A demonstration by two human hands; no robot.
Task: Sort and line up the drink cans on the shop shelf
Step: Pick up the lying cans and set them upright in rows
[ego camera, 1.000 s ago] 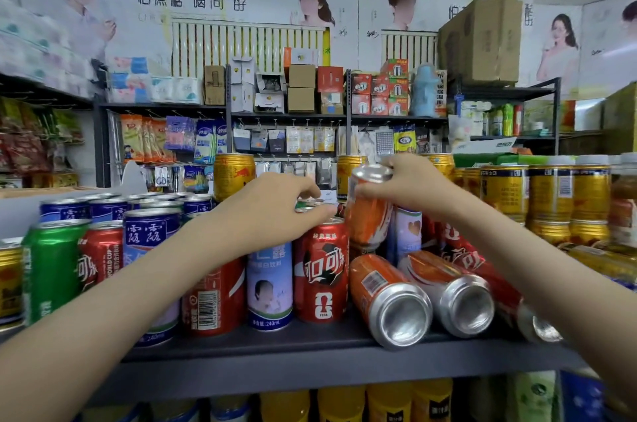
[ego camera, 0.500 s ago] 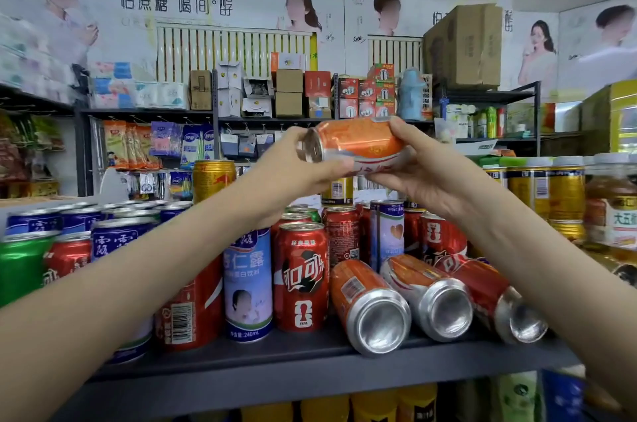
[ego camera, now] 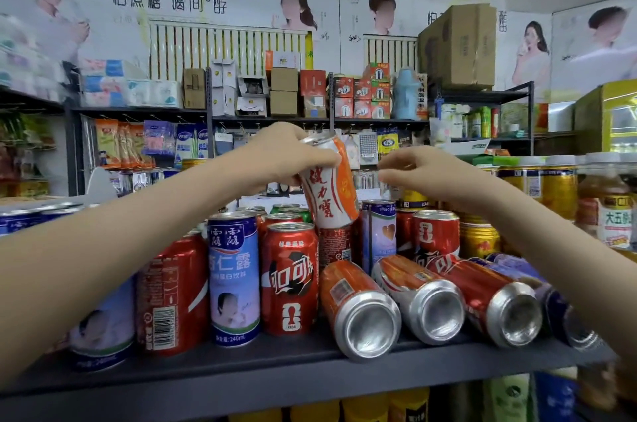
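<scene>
Gripped at its upper end by the left hand (ego camera: pixel 275 159), fingers curled over rim and shoulder: the orange-and-white can (ego camera: pixel 331 194), raised above the middle of the shelf (ego camera: pixel 241 373), base just over a standing red can (ego camera: pixel 334 245) in the back row, touching or not impossible to tell. Long axis near upright, top leaning to 11 o'clock, base to 5 o'clock. At 3 o'clock from the can, close but apart: the right hand (ego camera: pixel 424 176), fingers loosely curled, holding nothing. Nearer, and already carrying the load: the left. Likely next, as a judgement only: straightening the can and lowering it toward 6 o'clock into a standing place; which place, unclear from here. White front with red characters running down it, orange band curving along the right side, silver top mostly hidden under the fingers, no dent visible. At 5 o'clock, on its side with silver base outward: a lying orange can (ego camera: pixel 358 311), beside more cans on their sides.
</scene>
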